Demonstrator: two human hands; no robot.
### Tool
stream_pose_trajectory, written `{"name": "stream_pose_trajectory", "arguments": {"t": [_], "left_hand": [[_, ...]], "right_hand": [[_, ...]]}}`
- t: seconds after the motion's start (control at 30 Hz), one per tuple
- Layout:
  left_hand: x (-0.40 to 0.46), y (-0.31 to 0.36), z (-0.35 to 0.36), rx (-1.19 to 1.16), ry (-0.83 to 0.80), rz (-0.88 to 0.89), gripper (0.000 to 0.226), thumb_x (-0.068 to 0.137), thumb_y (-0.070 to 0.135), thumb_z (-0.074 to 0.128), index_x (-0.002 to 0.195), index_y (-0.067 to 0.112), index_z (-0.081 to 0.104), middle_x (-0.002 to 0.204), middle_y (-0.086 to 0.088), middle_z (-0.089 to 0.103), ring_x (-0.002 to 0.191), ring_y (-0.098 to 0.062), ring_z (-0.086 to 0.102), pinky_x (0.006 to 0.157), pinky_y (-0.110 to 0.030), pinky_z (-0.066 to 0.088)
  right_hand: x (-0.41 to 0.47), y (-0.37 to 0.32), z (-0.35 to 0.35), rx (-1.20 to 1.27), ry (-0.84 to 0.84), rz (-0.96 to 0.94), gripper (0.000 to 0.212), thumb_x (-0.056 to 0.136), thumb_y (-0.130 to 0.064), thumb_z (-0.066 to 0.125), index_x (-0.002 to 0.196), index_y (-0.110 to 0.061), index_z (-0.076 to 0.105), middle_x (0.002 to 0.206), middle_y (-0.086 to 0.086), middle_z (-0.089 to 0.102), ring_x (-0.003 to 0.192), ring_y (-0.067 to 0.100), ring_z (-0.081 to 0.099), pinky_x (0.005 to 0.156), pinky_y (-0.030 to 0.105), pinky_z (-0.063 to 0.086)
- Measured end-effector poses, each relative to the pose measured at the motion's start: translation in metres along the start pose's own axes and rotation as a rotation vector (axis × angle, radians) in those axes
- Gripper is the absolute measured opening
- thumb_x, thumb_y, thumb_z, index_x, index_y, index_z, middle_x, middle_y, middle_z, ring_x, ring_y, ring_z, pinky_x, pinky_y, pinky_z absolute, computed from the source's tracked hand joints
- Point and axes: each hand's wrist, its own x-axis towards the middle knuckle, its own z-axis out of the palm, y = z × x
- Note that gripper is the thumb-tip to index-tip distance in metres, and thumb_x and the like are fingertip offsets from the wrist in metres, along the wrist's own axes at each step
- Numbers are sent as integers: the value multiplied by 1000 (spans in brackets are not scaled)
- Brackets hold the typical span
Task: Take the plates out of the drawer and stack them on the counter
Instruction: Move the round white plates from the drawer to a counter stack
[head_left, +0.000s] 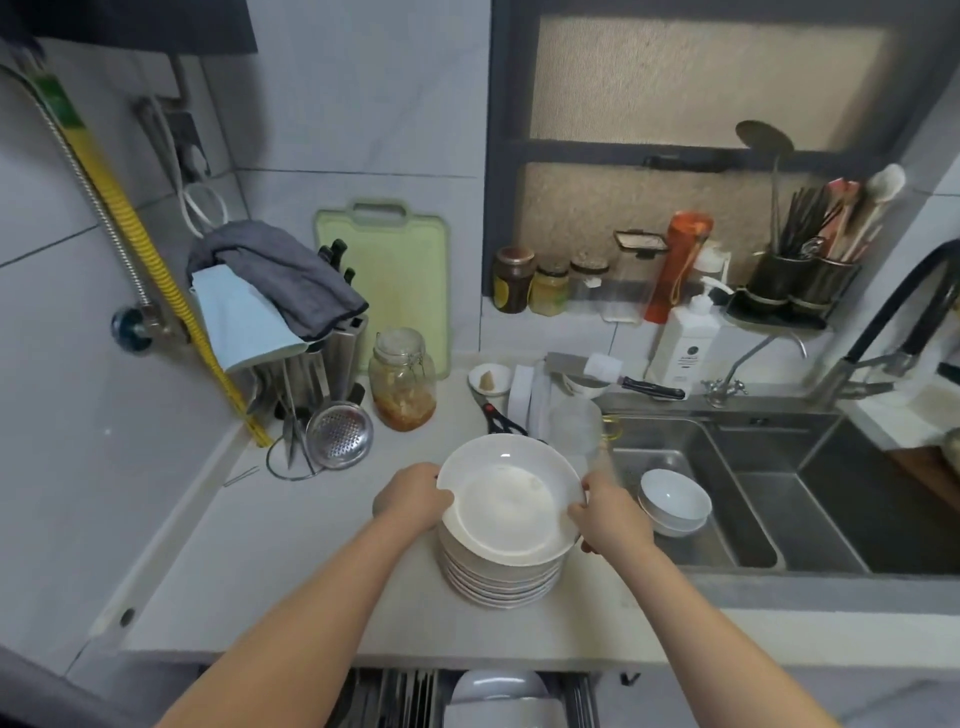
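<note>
Top plate (511, 501) held tilted over the stack (498, 577), its near edge low against the pile, far edge raised. Left hand (413, 496) clamped on the plate's left rim, fingers curled under, thumb over the edge. Right hand (610, 514) clamped on the plate's right rim, fingertips hooked on the edge, one finger dipping below. Each grip narrow and closed on the plate, the plate spanning the gap between both hands. Stack sitting on the desk (291, 545), near its front edge, just left of the sink (727, 467). Drawer (467, 699) open directly below the stack, under the desk's front lip, with more white dishes (498, 688) standing in its rack. Two white bowls (672, 501) nested in the sink, just right of the stack. Scissors (498, 418) lying behind the stack. Glass jar (402, 379) behind and left of the stack; metal strainer (340, 434) farther left of the stack, well apart from it.
</note>
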Motion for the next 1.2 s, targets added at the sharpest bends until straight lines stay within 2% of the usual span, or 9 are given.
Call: {"name": "stream_pose_trajectory", "arguments": {"t": [0.13,0.43,0.6,0.8,0.97,1.07,1.2], "left_hand": [[14,-4,10,-10,-39,-52,34,80,18,48,109,25,64,103,-7,69,96,-28,66,86,-39,54],[23,-20,25,19,-84,-108,38,75,15,46,105,25,66,94,-7,71,91,-28,67,84,-38,56],[29,-23,33,20,-74,-117,40,76,16,46,111,26,63,100,-6,70,95,-28,67,85,-38,55],[33,-28,41,57,-57,-95,42,81,21,45,119,31,58,111,-1,67,97,-26,65,88,-37,52],[22,-39,51,76,-44,-25,36,94,32,36,125,20,51,116,-8,64,99,-31,64,90,-40,50],[8,-50,60,17,-13,-2,41,97,44,33,126,19,49,111,-7,65,95,-28,64,83,-39,50],[-20,-66,75,-44,104,61,47,95,50,33,136,26,38,102,6,63,84,-12,55,68,-31,40]], "right_hand": [[13,4,12,-16,-18,13,24,85,-18,44,107,-12,49,91,8,71,77,29,70,77,38,56],[25,15,36,-53,-95,21,23,86,-19,43,108,-12,48,93,9,71,84,30,69,74,33,51],[30,19,44,-35,-93,39,23,86,-18,42,107,-12,49,93,9,70,82,31,69,76,35,53],[35,25,55,-44,-70,34,27,85,-20,41,111,-14,47,92,9,71,84,29,68,73,32,49],[25,31,62,-3,-34,-22,27,96,-29,35,115,-13,45,94,11,69,84,30,67,77,37,53],[10,38,67,106,-12,-74,29,97,-40,35,106,-15,47,88,8,67,83,29,65,75,40,53],[-21,51,78,228,32,-143,29,97,-45,34,101,-22,51,76,-4,62,74,21,62,70,41,52]]}}
